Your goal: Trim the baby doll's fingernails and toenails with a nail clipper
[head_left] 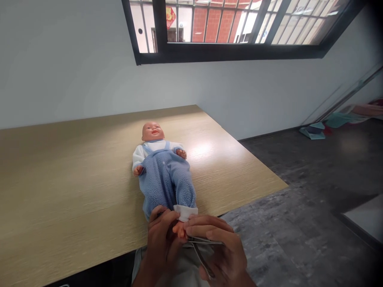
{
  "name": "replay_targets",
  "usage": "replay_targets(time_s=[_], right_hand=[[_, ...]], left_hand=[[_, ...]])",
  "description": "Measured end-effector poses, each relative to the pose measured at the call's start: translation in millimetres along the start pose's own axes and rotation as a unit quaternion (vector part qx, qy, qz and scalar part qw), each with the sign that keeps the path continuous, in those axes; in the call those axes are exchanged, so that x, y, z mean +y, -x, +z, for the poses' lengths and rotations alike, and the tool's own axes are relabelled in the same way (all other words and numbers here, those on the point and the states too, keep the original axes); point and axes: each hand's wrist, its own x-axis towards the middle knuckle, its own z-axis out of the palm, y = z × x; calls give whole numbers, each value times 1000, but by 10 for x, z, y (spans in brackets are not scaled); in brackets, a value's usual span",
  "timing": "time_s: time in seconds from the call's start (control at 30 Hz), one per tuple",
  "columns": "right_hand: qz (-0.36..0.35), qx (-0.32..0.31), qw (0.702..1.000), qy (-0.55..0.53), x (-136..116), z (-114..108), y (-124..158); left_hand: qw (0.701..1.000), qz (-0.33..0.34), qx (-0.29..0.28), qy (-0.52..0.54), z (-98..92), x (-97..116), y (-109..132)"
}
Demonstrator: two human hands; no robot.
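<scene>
A baby doll (161, 171) in blue fleece overalls and a white top lies on its back, its feet toward me at the table's front edge. Beside its bare foot (180, 230), my left hand (163, 235) has its fingers closed around the foot and lower leg. My right hand (223, 243) grips metal nail clippers (203, 259), their lever spread in a V. The jaws of the clippers are up against the doll's toes, and my right fingertips also rest by the foot. The doll's other foot is hidden behind my left hand.
The wooden table (74, 191) ends in a corner on the right, with dark grey floor (299, 223) beyond it. A barred window (221, 32) is in the wall behind. Coloured cloth-like items (317, 129) lie on the floor at far right.
</scene>
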Motion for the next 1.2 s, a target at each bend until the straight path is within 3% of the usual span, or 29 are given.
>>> replay_targets(time_s=[0.3, 0.5, 0.67, 1.03, 1.2], right_hand=[[11, -106, 993, 53, -44, -100, 83], [-41, -16, 997, 67, -18, -65, 28], [-70, -38, 994, 76, -41, -71, 3], [-57, -46, 985, 155, -320, -7, -195], [-57, -47, 985, 156, -283, -21, -167]], left_hand=[[1000, 6, 12, 9, 9, -9, 5], [1000, 9, 8, 18, 3, -9, 15], [1000, 10, 8, 24, 9, -9, 5], [1000, 14, 11, 13, 9, -4, -17], [1000, 12, 10, 12, 12, 11, -36]])
